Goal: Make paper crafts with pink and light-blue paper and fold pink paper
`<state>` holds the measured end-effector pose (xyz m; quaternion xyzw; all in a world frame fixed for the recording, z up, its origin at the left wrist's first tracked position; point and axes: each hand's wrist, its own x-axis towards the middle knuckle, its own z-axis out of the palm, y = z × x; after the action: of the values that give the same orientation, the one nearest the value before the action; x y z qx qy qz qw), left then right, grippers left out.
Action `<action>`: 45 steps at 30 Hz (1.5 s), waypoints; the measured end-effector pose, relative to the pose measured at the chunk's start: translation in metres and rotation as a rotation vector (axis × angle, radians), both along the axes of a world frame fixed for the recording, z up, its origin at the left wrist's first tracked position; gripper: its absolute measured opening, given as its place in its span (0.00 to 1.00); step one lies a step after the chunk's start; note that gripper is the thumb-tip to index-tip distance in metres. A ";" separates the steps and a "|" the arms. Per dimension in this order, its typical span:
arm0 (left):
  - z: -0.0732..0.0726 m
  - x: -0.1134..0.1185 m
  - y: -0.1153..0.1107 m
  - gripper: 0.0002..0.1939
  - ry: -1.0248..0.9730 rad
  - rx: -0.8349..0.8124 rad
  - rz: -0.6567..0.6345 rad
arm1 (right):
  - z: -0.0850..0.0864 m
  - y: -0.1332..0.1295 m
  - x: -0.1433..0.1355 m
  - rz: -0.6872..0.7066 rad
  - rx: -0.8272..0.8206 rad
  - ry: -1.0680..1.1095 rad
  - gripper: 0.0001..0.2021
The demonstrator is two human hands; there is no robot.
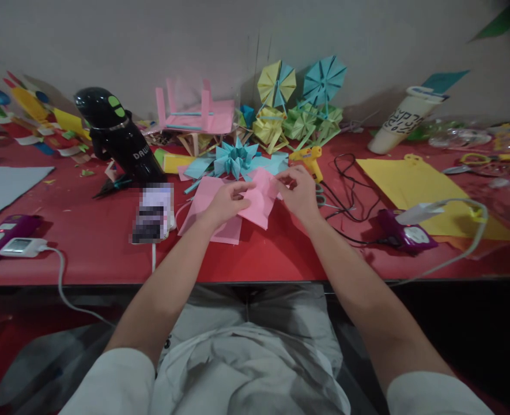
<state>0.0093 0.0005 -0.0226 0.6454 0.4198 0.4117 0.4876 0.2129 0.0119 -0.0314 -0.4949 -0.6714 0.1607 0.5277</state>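
Observation:
A creased sheet of pink paper [260, 199] is held up between my two hands, above the red table [255, 262]. My left hand [229, 203] pinches its left side, fingers closed on it. On the upper right edge, the thumb and fingertips of my right hand [298, 190] grip the same sheet. Flat pink paper [207, 199] lies under and beside my left hand. Just behind the held sheet sits a blue folded paper star [236, 158].
Behind my right hand lies a yellow glue gun [309, 161] with a black cable. A black bottle [123, 138] and a phone [154, 213] are at left. Yellow sheets [414, 187], a purple power strip [405, 233] and a cup [399, 121] are at right.

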 end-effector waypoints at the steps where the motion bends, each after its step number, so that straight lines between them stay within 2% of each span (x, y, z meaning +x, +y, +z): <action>1: -0.001 0.000 0.000 0.23 0.005 0.012 -0.004 | 0.000 0.000 0.000 0.014 -0.010 0.002 0.04; 5: -0.004 0.000 0.002 0.24 0.015 0.044 -0.022 | -0.002 0.001 0.000 0.086 -0.046 0.053 0.05; 10: -0.004 0.000 0.002 0.23 0.007 0.066 -0.059 | -0.001 0.001 -0.001 0.235 -0.218 0.217 0.12; 13: -0.003 0.001 0.000 0.22 -0.018 0.076 -0.067 | 0.003 -0.002 -0.002 0.317 -0.236 0.182 0.13; 17: -0.003 0.002 -0.001 0.22 -0.105 0.003 -0.082 | 0.006 -0.006 -0.002 0.299 -0.193 0.043 0.14; 20: -0.006 0.003 0.001 0.20 -0.160 -0.052 -0.036 | 0.006 -0.008 -0.004 0.282 -0.149 0.004 0.16; 25: -0.009 0.003 0.004 0.07 -0.200 -0.136 -0.036 | 0.001 -0.007 -0.007 0.287 0.009 -0.107 0.17; 28: -0.007 0.004 0.002 0.04 -0.252 -0.214 0.001 | -0.001 -0.006 -0.009 0.311 0.076 -0.163 0.15; 34: -0.004 0.005 0.001 0.09 -0.361 -0.348 0.034 | 0.002 -0.008 -0.012 0.362 0.179 -0.243 0.15; 37: -0.005 0.004 0.002 0.07 -0.391 -0.367 0.085 | 0.000 -0.007 -0.012 0.358 0.230 -0.322 0.16; 42: 0.001 0.005 0.000 0.03 -0.406 -0.419 0.138 | -0.009 -0.003 -0.011 0.259 0.253 -0.439 0.14; 45: 0.003 0.006 0.000 0.04 -0.411 -0.388 0.183 | -0.010 0.000 -0.010 0.230 0.260 -0.415 0.11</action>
<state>0.0154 0.0005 -0.0192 0.4024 0.4396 0.4882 0.6376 0.2027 0.0114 -0.0416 -0.3657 -0.8321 0.0271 0.4161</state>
